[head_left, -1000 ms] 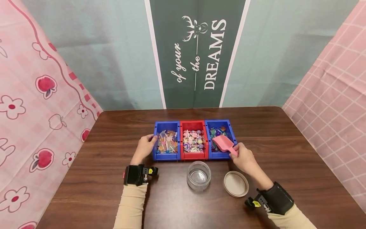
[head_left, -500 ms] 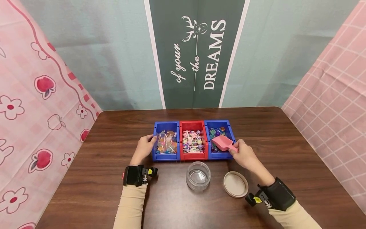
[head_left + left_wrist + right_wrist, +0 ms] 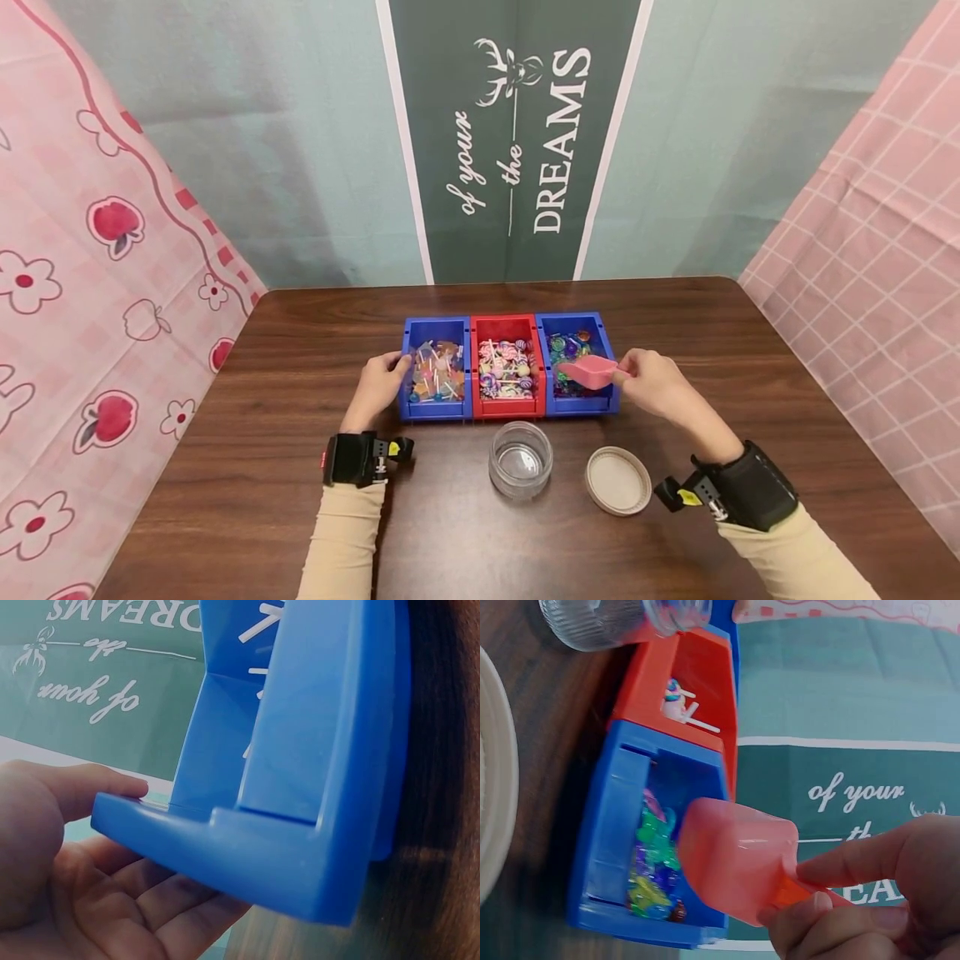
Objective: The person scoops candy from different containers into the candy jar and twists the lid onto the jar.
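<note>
head view: dark wood bench [image 3: 450, 546], three bins side by side in a row, touching. left blue bin [image 3: 438, 411] has small mixed sweets [image 3: 438, 372] with pale sticks, red bin [image 3: 510, 408] in the middle has striped lollipops [image 3: 507, 367], right blue bin [image 3: 581, 407] has shiny blue, green and purple pieces [image 3: 567, 344], one orange bit at the back. left hand [image 3: 377, 387] grips the outer side wall of the left blue bin. right hand [image 3: 654, 381] holds the pink scoop [image 3: 592, 372] by its handle, scoop over the right blue bin, mouth toward the red bin. can't tell if the scoop touches the pieces. glass jar [image 3: 521, 462] stands upright, no lid on, in front of the red bin. round pale lid [image 3: 618, 481] lies flat on the bench, right of the jar, apart from it. black wrist straps [image 3: 351, 460] on both arms, beige sleeves [image 3: 341, 542]. green backdrop [image 3: 525, 142] with white lettering behind, pink cloths [image 3: 112, 333] at both sides.

left wrist view: left blue bin close up, its side wall between thumb and fingers, thumb at the edge, other fingers on the outside. a few white sticks show inside.

right wrist view: scoop handle pinched between thumb and fingers, scoop beside and above the right blue bin's contents. scoop's load hidden. jar partly in view at top, lid edge at left.
</note>
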{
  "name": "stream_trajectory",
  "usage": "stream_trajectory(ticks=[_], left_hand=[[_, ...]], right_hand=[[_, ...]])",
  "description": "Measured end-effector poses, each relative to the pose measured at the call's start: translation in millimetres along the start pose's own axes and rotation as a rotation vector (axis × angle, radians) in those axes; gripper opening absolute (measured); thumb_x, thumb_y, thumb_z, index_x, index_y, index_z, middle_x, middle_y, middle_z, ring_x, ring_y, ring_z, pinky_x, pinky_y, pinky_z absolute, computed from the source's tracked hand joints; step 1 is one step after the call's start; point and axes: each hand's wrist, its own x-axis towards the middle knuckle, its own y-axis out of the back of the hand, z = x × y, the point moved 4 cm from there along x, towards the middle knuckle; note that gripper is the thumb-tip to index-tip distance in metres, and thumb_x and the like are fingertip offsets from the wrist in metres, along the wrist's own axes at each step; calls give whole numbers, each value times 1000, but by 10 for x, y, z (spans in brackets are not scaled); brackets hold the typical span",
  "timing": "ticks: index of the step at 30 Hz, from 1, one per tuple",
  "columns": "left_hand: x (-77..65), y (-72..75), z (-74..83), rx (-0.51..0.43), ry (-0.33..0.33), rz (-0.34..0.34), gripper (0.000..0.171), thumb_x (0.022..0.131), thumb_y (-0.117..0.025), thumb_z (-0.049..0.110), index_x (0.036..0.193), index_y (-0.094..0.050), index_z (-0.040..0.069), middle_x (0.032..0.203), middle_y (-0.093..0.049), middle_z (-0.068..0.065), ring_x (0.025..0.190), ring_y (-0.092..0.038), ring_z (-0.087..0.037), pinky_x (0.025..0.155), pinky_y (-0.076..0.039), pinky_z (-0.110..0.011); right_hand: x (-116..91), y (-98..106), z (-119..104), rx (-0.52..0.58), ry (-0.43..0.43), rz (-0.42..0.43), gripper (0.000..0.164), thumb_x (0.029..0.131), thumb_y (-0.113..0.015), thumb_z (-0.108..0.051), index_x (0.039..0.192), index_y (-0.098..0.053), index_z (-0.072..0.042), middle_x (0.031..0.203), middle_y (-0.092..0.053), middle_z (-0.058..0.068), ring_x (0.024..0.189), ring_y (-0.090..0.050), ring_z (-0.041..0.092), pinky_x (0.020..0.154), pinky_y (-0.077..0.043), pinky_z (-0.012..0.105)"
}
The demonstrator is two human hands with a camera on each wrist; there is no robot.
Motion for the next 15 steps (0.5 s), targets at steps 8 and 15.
stream_trajectory(ticks=[8,15], left_hand=[[10,8,-20,13,-11,12,46,102,-43,24,137,-48,-5,132,-58,-26,114,-57,-32,106,-46,-50],[5,-2,-24,23,-10,2,46,103,-42,25,138,-48,-4,133,-57,-26,113,-57,-32,106,-46,-49]], right_hand=[[58,122,-133,-60,7,-70,24,88,-59,-19,74,-61,0,60,-48,1,58,-45,15,51,-34,25],[102,206,-203,-87,-7,-132,29,88,-61,-19,66,-61,-1,53,-36,-5,52,-38,12,48,-30,24]])
